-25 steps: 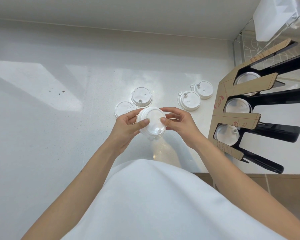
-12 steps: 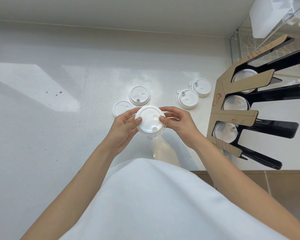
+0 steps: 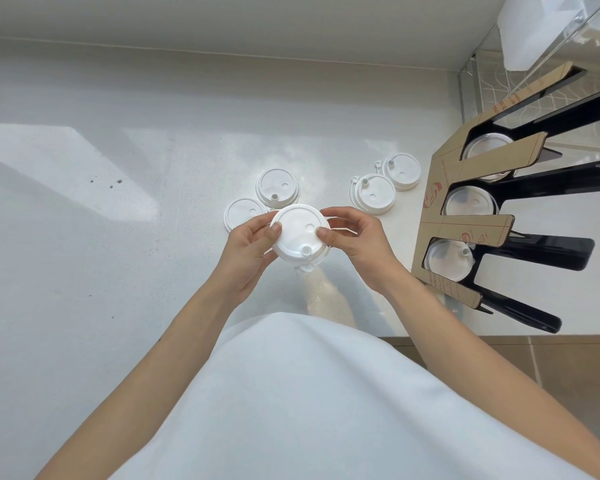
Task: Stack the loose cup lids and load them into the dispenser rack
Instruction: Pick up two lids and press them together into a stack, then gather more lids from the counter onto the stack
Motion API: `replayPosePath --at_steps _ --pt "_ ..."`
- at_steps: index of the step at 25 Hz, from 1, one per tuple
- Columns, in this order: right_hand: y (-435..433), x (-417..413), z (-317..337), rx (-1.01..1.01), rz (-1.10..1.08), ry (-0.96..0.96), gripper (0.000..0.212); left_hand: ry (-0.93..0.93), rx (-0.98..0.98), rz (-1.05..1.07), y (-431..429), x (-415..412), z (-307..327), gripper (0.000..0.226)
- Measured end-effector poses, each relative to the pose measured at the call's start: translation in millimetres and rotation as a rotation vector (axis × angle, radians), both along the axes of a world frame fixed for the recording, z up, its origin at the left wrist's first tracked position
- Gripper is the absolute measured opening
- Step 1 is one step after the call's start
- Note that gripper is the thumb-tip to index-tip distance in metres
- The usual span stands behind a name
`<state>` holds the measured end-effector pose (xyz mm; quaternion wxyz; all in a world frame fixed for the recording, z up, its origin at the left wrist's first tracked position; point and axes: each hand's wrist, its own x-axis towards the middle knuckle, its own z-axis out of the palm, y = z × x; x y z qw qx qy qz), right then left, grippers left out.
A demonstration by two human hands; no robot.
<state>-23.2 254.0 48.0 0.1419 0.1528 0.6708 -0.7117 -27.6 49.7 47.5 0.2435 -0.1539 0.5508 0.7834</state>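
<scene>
Both hands hold a short stack of white cup lids (image 3: 297,233) above the white counter. My left hand (image 3: 246,251) grips its left rim with the thumb on top. My right hand (image 3: 354,240) pinches its right rim. Behind the stack lie two loose lids (image 3: 277,187) (image 3: 241,213). Two more lids (image 3: 373,193) (image 3: 400,171) lie to the right, near the dispenser rack (image 3: 465,225). The rack is brown and black, with three slots that each hold lids.
The counter's front edge (image 3: 499,336) runs below the rack, with brown floor tiles beyond it. A clear wire-patterned holder (image 3: 492,81) stands at the back right corner. A wall runs along the counter's far side.
The stack in my hands has turned slightly and tipped flatter toward the camera. The view has shifted a little; the lids on the counter have not moved.
</scene>
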Motion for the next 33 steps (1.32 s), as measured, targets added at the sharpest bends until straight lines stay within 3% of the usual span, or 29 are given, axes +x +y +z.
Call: replayPosePath --at_steps 8,18,22,33 --pt "1.7 2.6 1.8 -0.01 0.015 0.007 0.04 0.008 -0.114 0.06 7.9 1.0 5.3 0.033" --pt "10.3 7.4 -4.9 0.059 -0.108 -0.016 0.03 0.056 -0.328 0.016 21.3 13.1 -1.7 0.037" --pt "18.3 10.0 -7.5 0.083 -0.156 0.0 0.032 0.008 -0.317 0.116 37.6 18.6 2.3 0.024" --pt "30.1 11.7 -13.4 0.159 -0.24 -0.013 0.032 -0.016 -0.317 0.189 63.5 16.3 -0.1 0.028"
